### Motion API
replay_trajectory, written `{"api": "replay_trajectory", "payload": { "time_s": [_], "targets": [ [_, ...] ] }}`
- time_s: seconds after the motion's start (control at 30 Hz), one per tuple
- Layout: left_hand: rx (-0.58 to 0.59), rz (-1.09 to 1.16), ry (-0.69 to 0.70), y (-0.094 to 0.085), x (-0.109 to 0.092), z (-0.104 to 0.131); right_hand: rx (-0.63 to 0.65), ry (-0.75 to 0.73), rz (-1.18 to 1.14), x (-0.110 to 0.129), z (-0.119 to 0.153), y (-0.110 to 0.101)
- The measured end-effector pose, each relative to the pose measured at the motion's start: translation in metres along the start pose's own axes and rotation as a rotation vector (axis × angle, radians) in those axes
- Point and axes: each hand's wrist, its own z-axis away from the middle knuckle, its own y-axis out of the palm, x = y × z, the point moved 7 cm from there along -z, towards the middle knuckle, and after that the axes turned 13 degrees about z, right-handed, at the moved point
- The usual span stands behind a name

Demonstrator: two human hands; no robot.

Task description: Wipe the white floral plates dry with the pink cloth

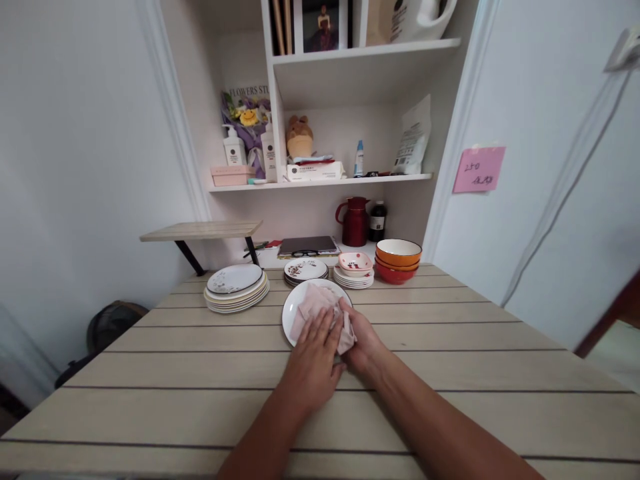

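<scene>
A white plate point(289, 317) with a dark rim is tilted slightly up above the table in front of me. A crumpled pale pink cloth point(315, 301) covers much of its face. My left hand point(314, 357) lies on the cloth with its fingers stretched out flat, pressing it against the plate. At the plate's right edge, my right hand point(364, 339) grips the rim, its thumb near the cloth; its other fingers are mostly hidden behind the plate and cloth.
Along the table's back stand a stack of large plates point(235, 293), patterned dark-rimmed plates point(306, 269), small plates with a strawberry-patterned bowl point(355, 263), and orange and red bowls point(399, 257). Behind are a red jug point(355, 222), a dark bottle point(378, 221) and a wooden riser point(203, 231).
</scene>
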Motion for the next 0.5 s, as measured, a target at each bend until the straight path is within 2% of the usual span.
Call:
{"api": "replay_trajectory", "payload": {
  "time_s": [0.13, 0.23, 0.5],
  "targets": [
    [-0.090, -0.094, -0.208, -0.006, 0.019, 0.001, -0.144, -0.052, 0.049, -0.002, -0.001, -0.005],
    [-0.128, -0.131, -0.335, -0.009, 0.029, 0.003, -0.194, -0.058, 0.070, -0.002, 0.000, -0.006],
    [-0.069, -0.122, -0.360, -0.008, 0.029, 0.002, -0.205, -0.044, 0.080, -0.003, -0.001, -0.009]
  ]
}}
